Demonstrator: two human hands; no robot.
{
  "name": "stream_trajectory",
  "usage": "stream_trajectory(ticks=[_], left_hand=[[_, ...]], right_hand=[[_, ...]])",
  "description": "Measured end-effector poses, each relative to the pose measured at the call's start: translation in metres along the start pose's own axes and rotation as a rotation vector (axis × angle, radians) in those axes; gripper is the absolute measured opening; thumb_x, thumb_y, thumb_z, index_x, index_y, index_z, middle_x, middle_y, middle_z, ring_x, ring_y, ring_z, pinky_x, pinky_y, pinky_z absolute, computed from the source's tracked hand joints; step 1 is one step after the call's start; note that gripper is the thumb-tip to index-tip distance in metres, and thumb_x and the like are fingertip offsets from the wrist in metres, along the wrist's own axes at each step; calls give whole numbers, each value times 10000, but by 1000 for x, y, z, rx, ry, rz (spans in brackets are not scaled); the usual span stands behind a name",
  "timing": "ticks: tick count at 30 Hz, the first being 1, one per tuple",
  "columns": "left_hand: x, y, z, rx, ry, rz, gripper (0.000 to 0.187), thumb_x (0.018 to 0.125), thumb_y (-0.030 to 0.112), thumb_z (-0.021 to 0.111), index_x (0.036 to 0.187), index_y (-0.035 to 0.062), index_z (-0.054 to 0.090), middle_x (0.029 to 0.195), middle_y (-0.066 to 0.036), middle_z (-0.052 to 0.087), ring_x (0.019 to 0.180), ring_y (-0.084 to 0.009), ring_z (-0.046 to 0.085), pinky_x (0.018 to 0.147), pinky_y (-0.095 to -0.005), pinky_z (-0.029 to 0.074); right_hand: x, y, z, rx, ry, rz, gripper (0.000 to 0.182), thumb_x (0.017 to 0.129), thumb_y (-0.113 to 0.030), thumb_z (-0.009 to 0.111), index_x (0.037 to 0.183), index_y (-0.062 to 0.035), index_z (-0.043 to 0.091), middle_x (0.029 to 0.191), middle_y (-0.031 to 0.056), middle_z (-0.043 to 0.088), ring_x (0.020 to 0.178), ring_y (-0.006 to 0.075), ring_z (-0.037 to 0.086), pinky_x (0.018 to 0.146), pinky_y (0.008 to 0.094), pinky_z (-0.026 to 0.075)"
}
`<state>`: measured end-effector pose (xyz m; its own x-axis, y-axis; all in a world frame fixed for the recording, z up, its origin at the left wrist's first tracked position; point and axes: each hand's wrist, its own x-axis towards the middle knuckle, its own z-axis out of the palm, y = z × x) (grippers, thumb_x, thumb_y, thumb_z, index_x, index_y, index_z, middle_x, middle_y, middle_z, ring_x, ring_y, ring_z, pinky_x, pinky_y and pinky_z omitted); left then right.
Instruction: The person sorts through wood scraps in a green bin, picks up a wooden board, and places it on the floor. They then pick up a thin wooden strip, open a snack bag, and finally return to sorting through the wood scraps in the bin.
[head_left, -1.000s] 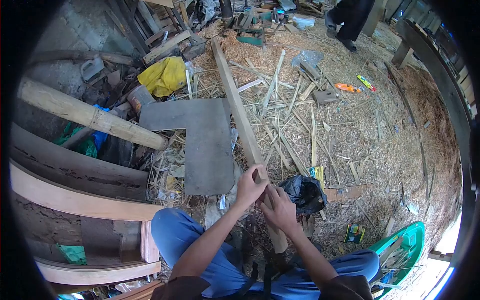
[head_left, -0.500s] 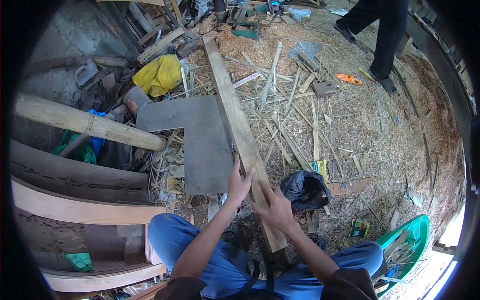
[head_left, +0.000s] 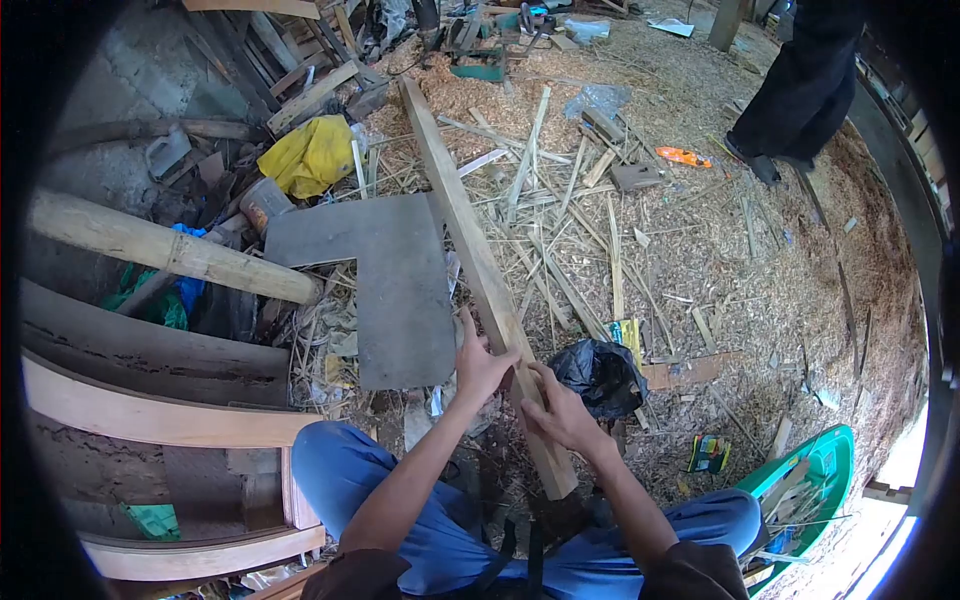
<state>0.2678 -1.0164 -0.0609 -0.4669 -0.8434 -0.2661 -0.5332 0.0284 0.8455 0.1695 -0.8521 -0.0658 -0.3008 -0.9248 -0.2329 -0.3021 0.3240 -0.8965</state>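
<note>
A long wooden beam (head_left: 470, 235) runs from between my knees away toward the back, its near end low in front of me. My left hand (head_left: 482, 368) holds it at the left side, thumb across the upper face and index finger pointing forward along the edge. Slightly nearer to me, my right hand (head_left: 565, 412) grips the beam from the right, with fingers bent over its edge. The undersides of both grips are hidden. A grey L-shaped board (head_left: 400, 300) lies left of the beam, and a black plastic bag (head_left: 598, 378) sits to the right of my right hand.
Wood strips and shavings cover the floor. A bamboo pole (head_left: 170, 245) and a curved wooden frame (head_left: 160, 415) stand at left, near a yellow cloth (head_left: 308, 155). A green tub (head_left: 835, 470) holds scraps at right. Another person's legs (head_left: 800, 90) are at the back right.
The beam has turned slightly, showing more of its side edge. My right hand's fingers have curled more closely around it. The other person has stepped to the right.
</note>
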Motion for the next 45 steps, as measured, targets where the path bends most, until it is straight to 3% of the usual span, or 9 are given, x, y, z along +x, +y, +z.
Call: stream_trajectory(ticks=[6,16,18,21,24,27,31,40,45], left_hand=[[15,-42,14,-57,-58,30,670,808,135,838,1367,-67,529,1156,-179,739,1012,-215,736,848,-338,593],[17,-36,21,-61,-112,52,647,857,214,833,1352,-73,529,1184,-184,730,1022,-223,734,848,-336,588],[20,-29,28,-45,-115,103,751,822,266,832,1391,-100,505,1328,-289,636,1277,-355,620,1065,-444,483],[11,-7,31,154,114,401,753,852,255,805,1468,-35,484,1571,-335,358,1500,-377,358,1198,-513,325],[10,16,23,521,-52,607,821,840,207,784,1567,99,418,1683,-269,143,1578,-362,161,1248,-578,193],[5,44,15,768,-302,856,945,781,111,788,1613,225,356,1704,-202,160,1587,-342,154,1252,-595,195],[-2,57,26,833,-395,845,1082,723,35,821,1640,230,280,1723,-168,115,1598,-339,97,1282,-588,110],[20,55,74,684,-287,1092,720,770,41,772,1447,126,544,1538,-168,458,1517,-343,320,1257,-609,164],[10,63,87,822,-453,1043,692,717,147,858,1359,115,602,1325,-176,570,1371,-345,471,1273,-576,171]], right_hand=[[-6,13,14,14,68,-12,780,943,-341,670,1555,-56,280,1228,355,633,1162,508,619,1002,508,499],[-18,-4,14,-190,278,91,950,687,-295,845,1508,-110,406,1248,245,590,1113,449,630,926,504,549],[-20,-2,5,-280,354,61,928,659,-257,855,1481,-127,444,1232,222,588,1107,433,628,917,499,552],[-27,1,-12,-362,452,-14,864,631,-165,862,1421,-157,514,1263,197,575,1128,400,616,938,482,530],[-37,6,-27,-491,463,-28,860,625,-165,857,1417,-173,523,1278,186,569,1128,388,606,939,480,522],[-52,11,-45,-552,460,-48,833,618,-155,850,1392,-196,544,1303,180,550,1116,384,600,937,481,519],[-77,10,-74,-622,427,-61,770,625,-166,856,1339,-207,572,1318,189,533,1127,388,596,955,490,517],[-132,-11,-106,-816,349,-120,593,670,-231,847,1211,-192,607,1302,195,552,1080,371,630,900,487,525],[-125,-3,-84,-825,450,120,761,748,-228,780,1456,-178,505,1315,190,547,1148,375,574,1004,519,446]])
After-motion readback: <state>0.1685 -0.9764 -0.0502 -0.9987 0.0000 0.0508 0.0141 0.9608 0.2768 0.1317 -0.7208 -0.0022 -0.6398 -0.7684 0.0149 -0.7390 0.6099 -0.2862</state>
